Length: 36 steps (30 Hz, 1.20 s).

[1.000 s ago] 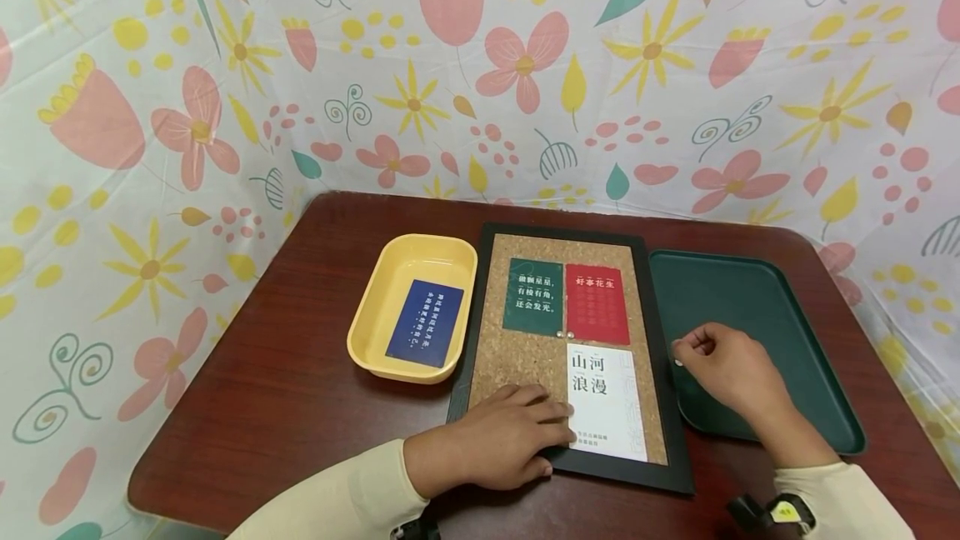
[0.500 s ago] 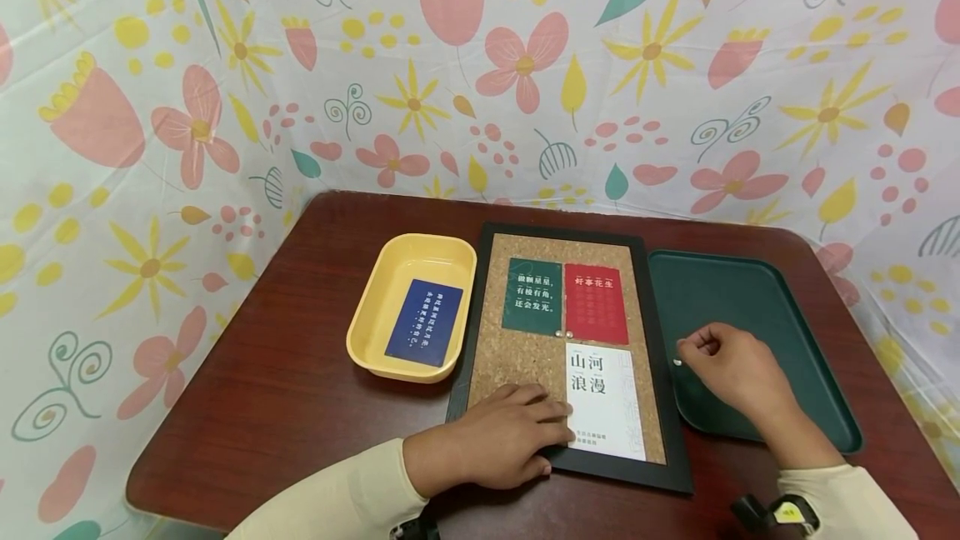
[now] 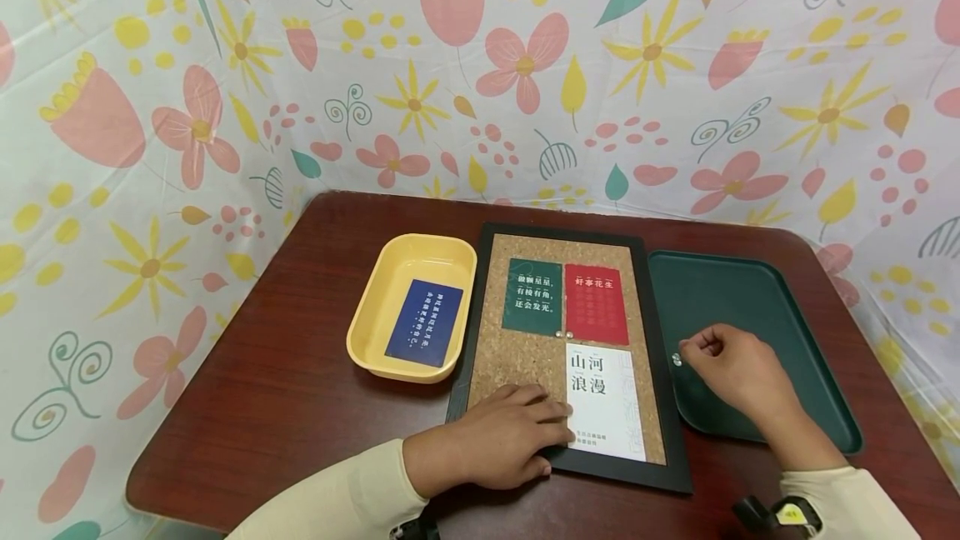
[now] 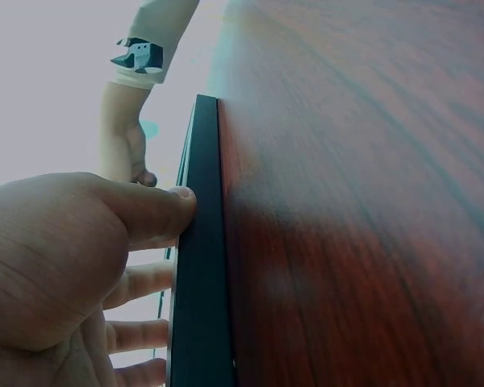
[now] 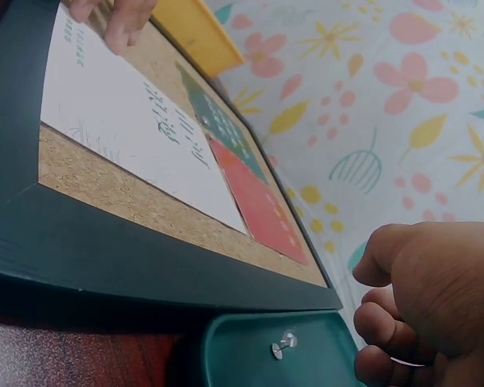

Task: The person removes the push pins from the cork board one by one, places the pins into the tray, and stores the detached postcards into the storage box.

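Note:
My left hand (image 3: 510,437) lies with extended fingers on the lower left of a corkboard (image 3: 517,361) with a black frame, fingertips at the left edge of a white card (image 3: 609,402). Its thumb (image 4: 173,208) rests at the board's near edge in the left wrist view. Over the left side of a dark green tray (image 3: 757,298) is my right hand (image 3: 738,369), thumb and fingers bent inward. Small clear thumbtacks (image 5: 279,350) lie in the tray close by its fingertips. I cannot tell whether those fingertips pinch a tack.
A green card (image 3: 532,298) and a red card (image 3: 595,307) lie side by side on the board, with tacks (image 3: 564,335) at their lower corners. Left of the board, a yellow basin (image 3: 423,250) contains a blue card (image 3: 426,323). A patterned cloth (image 3: 480,65) hangs behind the table.
My right hand has shifted very slightly to the right over the tray, and more of the tacks beside its fingertips shows. The left hand and the cards stay put.

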### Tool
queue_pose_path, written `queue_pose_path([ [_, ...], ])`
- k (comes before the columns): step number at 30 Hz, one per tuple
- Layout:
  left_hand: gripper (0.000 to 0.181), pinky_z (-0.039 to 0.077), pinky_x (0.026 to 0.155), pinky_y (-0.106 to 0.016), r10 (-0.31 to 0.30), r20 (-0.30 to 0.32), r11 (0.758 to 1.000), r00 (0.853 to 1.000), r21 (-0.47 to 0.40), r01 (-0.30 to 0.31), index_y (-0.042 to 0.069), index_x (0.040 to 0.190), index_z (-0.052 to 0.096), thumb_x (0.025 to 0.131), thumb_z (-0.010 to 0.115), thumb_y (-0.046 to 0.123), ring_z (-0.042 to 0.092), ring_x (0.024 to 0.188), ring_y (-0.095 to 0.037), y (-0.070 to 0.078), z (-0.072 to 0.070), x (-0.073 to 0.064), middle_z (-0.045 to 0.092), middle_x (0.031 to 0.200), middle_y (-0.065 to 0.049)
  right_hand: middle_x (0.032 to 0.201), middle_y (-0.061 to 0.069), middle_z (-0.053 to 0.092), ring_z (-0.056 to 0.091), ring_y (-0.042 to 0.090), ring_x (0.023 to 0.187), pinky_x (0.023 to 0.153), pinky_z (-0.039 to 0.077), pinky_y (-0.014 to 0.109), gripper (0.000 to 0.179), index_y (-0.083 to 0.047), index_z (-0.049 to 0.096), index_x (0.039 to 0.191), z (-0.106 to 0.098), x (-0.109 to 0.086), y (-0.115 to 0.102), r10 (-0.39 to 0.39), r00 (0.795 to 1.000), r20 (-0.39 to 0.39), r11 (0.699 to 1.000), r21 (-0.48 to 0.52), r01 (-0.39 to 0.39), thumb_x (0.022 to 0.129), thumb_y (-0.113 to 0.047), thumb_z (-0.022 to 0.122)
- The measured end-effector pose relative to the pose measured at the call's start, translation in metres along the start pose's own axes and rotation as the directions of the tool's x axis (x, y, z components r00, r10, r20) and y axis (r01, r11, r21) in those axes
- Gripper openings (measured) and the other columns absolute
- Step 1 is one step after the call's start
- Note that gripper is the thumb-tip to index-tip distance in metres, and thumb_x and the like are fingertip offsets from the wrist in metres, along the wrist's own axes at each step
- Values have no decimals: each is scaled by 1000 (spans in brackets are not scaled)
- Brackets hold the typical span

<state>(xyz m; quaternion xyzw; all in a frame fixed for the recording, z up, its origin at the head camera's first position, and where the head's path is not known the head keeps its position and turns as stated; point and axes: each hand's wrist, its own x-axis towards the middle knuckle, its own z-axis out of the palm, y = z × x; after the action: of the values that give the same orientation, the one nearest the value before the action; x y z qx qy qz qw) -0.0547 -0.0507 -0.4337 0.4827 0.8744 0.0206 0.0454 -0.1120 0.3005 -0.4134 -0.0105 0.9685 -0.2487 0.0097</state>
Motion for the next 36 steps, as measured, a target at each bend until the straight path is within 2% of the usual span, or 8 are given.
queue_pose_path([
  [11, 44, 35, 112, -40, 7, -23, 1000, 1000, 25, -6, 38, 141, 60, 98, 64, 48, 39, 141, -19, 0, 3, 0, 45, 155, 13, 82, 1, 62, 52, 19, 67, 57, 37, 35, 32, -7, 65, 98, 1, -2, -2, 17, 999, 35, 1000, 16, -18, 101, -38, 58],
  [27, 44, 35, 113, -40, 6, -9, 1000, 1000, 3, -6, 38, 142, 59, 99, 63, 47, 38, 142, -19, -1, 2, 0, 44, 156, 13, 84, 2, 63, 53, 19, 68, 57, 38, 35, 34, -7, 67, 99, 8, 0, 0, 26, 999, 47, 1000, 11, -27, 101, -40, 59],
  [36, 44, 34, 113, -40, 11, -13, 1000, 1000, 3, -11, 38, 142, 59, 99, 62, 47, 38, 142, -19, -1, 1, 0, 44, 156, 13, 85, 3, 62, 52, 19, 69, 58, 39, 35, 37, -4, 66, 104, 14, 2, -2, 10, 996, 85, 1000, 25, -13, 101, -41, 61],
])
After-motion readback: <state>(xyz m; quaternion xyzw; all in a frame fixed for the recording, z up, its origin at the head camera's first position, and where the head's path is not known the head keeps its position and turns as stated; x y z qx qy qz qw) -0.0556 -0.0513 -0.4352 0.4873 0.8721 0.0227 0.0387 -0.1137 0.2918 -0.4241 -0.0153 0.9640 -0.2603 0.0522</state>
